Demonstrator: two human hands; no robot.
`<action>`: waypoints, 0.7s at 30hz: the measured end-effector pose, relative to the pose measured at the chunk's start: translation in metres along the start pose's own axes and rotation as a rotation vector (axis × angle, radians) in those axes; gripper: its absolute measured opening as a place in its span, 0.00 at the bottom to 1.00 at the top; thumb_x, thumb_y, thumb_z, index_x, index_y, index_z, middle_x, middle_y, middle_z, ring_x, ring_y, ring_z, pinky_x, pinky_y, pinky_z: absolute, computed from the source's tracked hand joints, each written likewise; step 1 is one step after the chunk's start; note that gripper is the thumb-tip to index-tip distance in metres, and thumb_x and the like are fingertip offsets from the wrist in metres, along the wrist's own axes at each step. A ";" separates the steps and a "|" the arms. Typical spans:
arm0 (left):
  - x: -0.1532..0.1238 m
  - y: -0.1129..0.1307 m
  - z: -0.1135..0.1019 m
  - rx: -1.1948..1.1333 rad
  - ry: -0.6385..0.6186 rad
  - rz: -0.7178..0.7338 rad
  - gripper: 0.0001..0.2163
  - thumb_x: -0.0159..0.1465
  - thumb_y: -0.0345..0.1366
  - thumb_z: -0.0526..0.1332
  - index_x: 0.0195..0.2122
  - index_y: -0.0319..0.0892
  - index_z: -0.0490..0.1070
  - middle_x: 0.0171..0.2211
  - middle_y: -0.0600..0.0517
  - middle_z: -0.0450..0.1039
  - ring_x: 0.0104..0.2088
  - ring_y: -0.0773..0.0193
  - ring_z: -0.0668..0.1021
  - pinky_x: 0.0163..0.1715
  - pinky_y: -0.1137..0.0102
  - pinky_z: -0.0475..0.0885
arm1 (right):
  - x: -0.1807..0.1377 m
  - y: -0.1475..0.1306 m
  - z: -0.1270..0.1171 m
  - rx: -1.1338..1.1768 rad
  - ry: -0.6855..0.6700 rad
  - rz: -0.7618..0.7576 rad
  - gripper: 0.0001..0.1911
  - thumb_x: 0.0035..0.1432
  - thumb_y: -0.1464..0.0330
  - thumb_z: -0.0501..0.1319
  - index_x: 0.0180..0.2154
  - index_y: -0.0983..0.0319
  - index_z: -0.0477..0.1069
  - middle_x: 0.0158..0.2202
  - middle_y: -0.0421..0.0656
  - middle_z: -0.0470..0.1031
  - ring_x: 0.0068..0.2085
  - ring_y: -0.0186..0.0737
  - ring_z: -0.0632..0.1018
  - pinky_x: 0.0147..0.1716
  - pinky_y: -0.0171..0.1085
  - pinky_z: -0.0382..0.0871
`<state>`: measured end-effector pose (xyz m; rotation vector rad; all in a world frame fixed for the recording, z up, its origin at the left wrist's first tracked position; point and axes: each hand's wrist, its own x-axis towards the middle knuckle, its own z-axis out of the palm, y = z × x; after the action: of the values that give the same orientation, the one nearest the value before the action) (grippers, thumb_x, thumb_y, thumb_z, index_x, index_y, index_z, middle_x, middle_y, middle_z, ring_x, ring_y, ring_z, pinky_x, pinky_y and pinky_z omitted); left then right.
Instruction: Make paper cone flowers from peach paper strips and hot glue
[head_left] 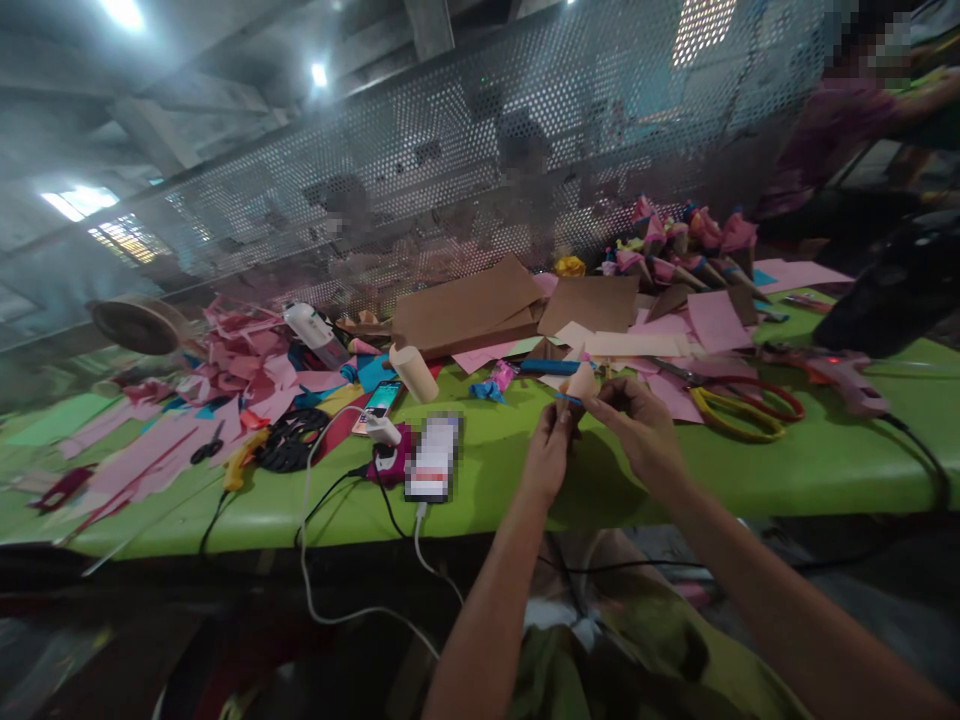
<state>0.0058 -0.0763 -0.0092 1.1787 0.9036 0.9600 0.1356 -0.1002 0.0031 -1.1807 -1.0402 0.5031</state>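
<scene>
Between my two hands is a small cream paper piece (581,382) with a strip of blue at its lower edge; its exact shape is partly hidden by fingers. My left hand (553,448) pinches it from below on the left. On the right, the fingertips of my right hand (637,420) close on its side. Just behind lie a blue-handled tool (551,367) and cream paper strips (637,345). Crumpled blue and pink paper (493,383) sits left of my hands. Scissors with yellow and red handles (739,420) lie to the right.
A pink glue gun (855,380) with a cord is at the right. Left of my hands are a charging phone (433,460), another phone (380,402), a cream roll (414,374) and a yellow glue gun (246,458). Cardboard (465,305) and a perforated metal screen (450,180) stand behind.
</scene>
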 end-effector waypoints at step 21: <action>-0.007 0.010 0.006 0.142 0.079 0.205 0.08 0.65 0.38 0.63 0.45 0.45 0.70 0.45 0.47 0.74 0.48 0.55 0.75 0.54 0.63 0.66 | 0.003 0.010 -0.001 0.025 0.037 0.065 0.22 0.47 0.50 0.73 0.27 0.56 0.66 0.24 0.38 0.65 0.27 0.39 0.64 0.25 0.40 0.58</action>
<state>0.0075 -0.0840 0.0016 1.3823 0.9384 1.1285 0.1401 -0.0946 -0.0052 -1.2003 -0.9641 0.5423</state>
